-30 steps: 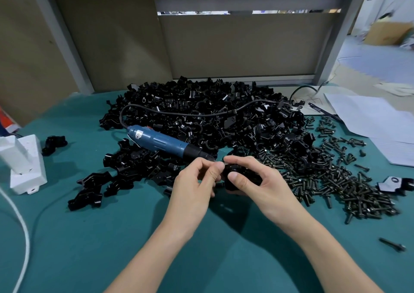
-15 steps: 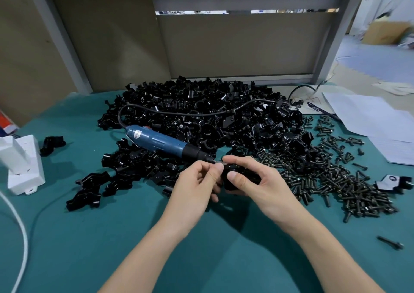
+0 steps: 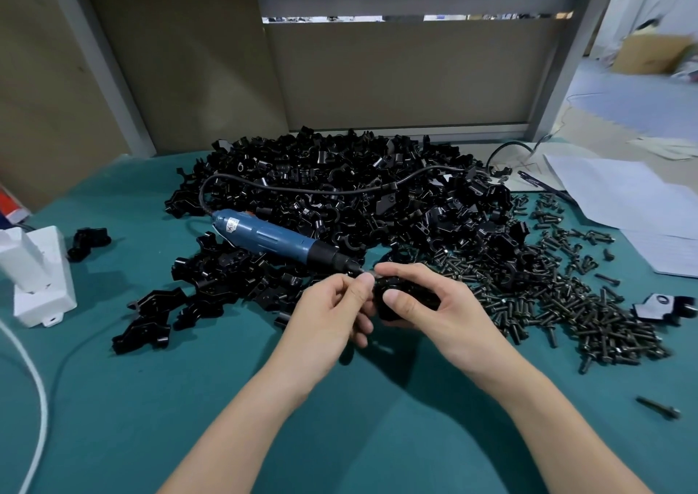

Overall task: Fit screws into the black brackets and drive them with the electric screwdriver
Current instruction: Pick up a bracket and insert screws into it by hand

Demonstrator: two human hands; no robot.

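Note:
My right hand (image 3: 434,304) grips a black bracket (image 3: 406,297) just above the green table, thumb across its near face. My left hand (image 3: 332,306) pinches something small at the bracket's left end; its fingertips hide it, so I cannot tell if it is a screw. The blue electric screwdriver (image 3: 272,238) lies on the table behind my hands, tip pointing at the bracket, cord looping back over a big heap of black brackets (image 3: 340,191). Loose dark screws (image 3: 566,297) are spread to the right of my right hand.
A white block (image 3: 37,278) and a white cable (image 3: 34,391) sit at the left edge. One lone bracket (image 3: 88,240) lies near them, another (image 3: 663,306) at far right. Papers (image 3: 634,206) cover the back right. A single screw (image 3: 657,412) lies front right.
Both hands have stayed together on the bracket; my left fingertips have shifted slightly at its left end. The screwdriver has not moved.

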